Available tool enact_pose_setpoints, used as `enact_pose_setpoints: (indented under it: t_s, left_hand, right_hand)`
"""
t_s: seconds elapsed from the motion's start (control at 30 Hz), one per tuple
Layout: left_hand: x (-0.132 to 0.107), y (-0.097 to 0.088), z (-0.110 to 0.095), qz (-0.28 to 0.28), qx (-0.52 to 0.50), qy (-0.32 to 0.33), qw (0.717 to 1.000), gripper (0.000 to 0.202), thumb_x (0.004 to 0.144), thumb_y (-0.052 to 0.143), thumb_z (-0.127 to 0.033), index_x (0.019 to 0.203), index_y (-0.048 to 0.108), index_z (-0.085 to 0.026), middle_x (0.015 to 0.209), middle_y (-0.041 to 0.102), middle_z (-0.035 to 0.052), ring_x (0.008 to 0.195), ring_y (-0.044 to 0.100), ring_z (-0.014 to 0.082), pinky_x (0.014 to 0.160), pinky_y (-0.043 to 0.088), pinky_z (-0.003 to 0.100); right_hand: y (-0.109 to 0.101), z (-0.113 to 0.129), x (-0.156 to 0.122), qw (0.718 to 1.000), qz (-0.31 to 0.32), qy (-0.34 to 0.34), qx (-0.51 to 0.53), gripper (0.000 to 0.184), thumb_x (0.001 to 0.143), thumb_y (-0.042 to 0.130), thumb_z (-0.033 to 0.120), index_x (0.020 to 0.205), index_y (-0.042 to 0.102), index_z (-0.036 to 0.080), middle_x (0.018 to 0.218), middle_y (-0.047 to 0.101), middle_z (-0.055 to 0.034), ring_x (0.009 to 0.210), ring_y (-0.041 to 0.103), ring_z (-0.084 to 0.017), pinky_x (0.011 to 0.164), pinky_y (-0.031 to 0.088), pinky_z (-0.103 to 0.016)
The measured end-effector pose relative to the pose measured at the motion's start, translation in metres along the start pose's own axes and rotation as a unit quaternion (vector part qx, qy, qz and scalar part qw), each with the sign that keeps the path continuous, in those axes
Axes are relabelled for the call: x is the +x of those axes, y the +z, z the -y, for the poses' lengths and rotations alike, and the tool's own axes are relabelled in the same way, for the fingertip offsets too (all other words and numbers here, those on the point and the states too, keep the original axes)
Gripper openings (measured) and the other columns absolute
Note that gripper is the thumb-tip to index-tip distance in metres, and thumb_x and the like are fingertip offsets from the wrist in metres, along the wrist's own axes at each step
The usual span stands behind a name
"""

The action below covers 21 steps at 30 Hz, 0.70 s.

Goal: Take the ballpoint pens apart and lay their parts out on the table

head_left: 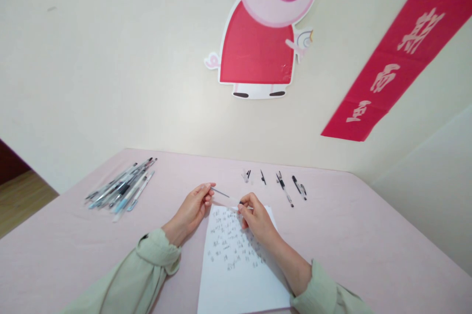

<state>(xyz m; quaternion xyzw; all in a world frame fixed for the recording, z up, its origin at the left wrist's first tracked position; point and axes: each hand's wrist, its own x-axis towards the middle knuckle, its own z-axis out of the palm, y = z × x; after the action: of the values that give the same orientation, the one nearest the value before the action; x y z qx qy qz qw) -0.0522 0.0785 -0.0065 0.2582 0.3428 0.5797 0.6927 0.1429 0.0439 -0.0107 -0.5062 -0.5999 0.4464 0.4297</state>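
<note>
Head view: the handwritten sheet of paper [239, 274] serves as the landmark, lying on the pink tablecloth [350, 245]. Just beyond the sheet's top left corner, the left hand [195, 205] has its fingertips pinched on one end of a slim grey pen refill [221, 192], which points rightward. Over the sheet's upper right part, the right hand [258, 218] is closed on a small dark-ended pen piece [241, 202]. The hands are apart, with the refill reaching across the gap; whether it enters a clear barrel there is too blurred to tell.

Left of the sheet and somewhat beyond it lies a loose bundle of gel pens [123, 188], well apart from the hands. Beyond the sheet's top edge and to its right, small pen parts [246, 175] lie in separate groups, including a black-gripped pen piece [282, 183].

Judging from this layout, the work is partway: the sheet carries many dark marks with its lower portion bare, and some pens seem to be in pieces. The one in hand looks unfinished, and the bundled pens appear whole.
</note>
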Motion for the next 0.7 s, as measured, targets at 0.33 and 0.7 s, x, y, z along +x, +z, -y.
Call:
enact_pose_setpoints:
  t_s: [0.33,0.7]
  left_hand:
    - [0.0012,-0.0014,0.0013,0.003,0.004,0.004,1.000,0.014,0.080,0.065,-0.019,0.089,0.068,-0.008,0.067,0.055,0.0000,0.051,0.045,0.0014,0.041,0.037,0.008]
    - [-0.0005,0.0020,0.0011,-0.007,0.003,0.005,1.000,0.013,0.084,0.060,-0.017,0.089,0.067,-0.008,0.066,0.055,0.0001,0.049,0.045,0.0016,0.041,0.037,0.008]
  right_hand:
    - [-0.0002,0.0014,0.0014,1.000,0.025,0.007,-0.003,0.014,0.082,0.048,0.031,0.075,0.049,0.019,0.065,0.058,0.0028,0.043,0.049,-0.007,0.042,0.039,-0.019]
    - [-0.0022,0.0041,0.0039,0.999,-0.002,0.015,0.033,0.016,0.080,0.052,0.033,0.072,0.049,0.019,0.063,0.059,0.0023,0.042,0.046,-0.007,0.042,0.036,-0.020]
